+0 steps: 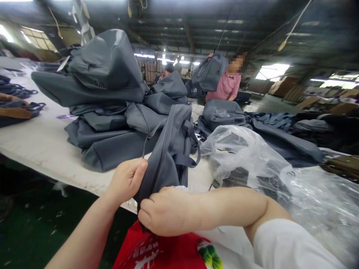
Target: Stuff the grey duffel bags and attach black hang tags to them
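Note:
A dark grey-blue zippered bag (165, 149) stands tilted at the table's near edge, its long zipper facing up and its strap handles hanging to the right. My left hand (129, 178) grips the bag's left edge, thumb on top. Lower down, my right hand (168, 211) is closed at the near end of the zipper, its fingers curled against the bag. Whether it pinches the zipper pull or just the fabric is hidden. Below my hands shows a red apron (165, 250) with white lettering and a green picture.
Grey bags (103, 71) are piled high at the left on the white table (56, 149). Clear plastic wrapping (252, 153) lies to the right, beside more bags (283, 140). Across the table a person in pink (226, 86) holds up a bag. Another person's hand (8, 98) shows at far left.

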